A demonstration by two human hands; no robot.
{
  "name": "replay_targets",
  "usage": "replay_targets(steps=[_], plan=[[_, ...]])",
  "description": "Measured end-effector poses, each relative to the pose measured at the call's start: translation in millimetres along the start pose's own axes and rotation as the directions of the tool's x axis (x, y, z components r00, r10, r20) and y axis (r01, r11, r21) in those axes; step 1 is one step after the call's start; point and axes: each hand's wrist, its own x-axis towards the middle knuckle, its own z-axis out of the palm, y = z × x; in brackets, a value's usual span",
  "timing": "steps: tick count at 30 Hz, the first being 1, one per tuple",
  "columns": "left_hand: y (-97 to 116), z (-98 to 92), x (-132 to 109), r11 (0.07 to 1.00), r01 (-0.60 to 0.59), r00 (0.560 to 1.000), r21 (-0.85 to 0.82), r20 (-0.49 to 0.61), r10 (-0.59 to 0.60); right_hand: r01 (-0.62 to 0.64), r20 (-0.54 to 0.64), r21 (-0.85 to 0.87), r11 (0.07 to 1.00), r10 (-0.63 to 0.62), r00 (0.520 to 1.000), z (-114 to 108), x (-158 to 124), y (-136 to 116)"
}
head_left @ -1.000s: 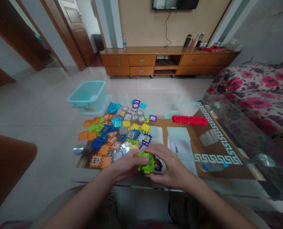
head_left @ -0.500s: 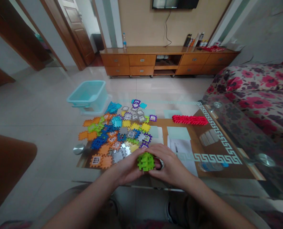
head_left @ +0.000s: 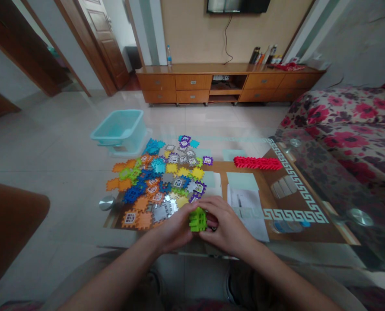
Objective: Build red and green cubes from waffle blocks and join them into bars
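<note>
Person, head-camera view. Left hand (head_left: 174, 229) and right hand (head_left: 226, 224): bare. Forearms (head_left: 114, 276): uncovered to the near edge. Legwear (head_left: 240, 283): dull grey-brown fabric, creased, over both thighs.

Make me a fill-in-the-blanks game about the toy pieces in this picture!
The left hand and right hand together hold a toy block coloured ____.
The long row of joined pieces is ____.
The pile of loose pieces lies to the ____ of that row.
Missing words: green, red, left.
</note>
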Motion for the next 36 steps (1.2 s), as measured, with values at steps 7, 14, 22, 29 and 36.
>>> replay_targets(steps=[7, 14, 22, 29, 36], plan=[[6, -4.9, -1, 0.999, -0.007, 0.999, 0.045, 0.04, 0.005, 0.06, -0.093, 0.033, 0.998, -0.056, 0.994, -6, 3, -3], [14, -11.9, -6, 0.972, -0.027, 0.999, 0.233, -0.032, 0.036, 0.134, -0.127, 0.077, 0.988, -0.124, 0.984, -15, 3, -2], [16, -9.3, -6, 0.971, -0.024, 1.0, 0.236, 0.016, 0.02, 0.156, -0.087, 0.054, 0.986, -0.151, 0.985, -15, 3, -3], [11, -15.5, -5, 0.976, -0.033, 0.999, 0.215, 0.026, 0.028, 0.152, -0.064, 0.062, 0.986, -0.149, 0.987, -13, 1, -5], [8, -18.5, -2, 0.98, -0.049, 0.999, 0.194, 0.013, 0.047, 0.124, -0.052, 0.048, 0.991, -0.122, 0.991, -12, 0, -6]])
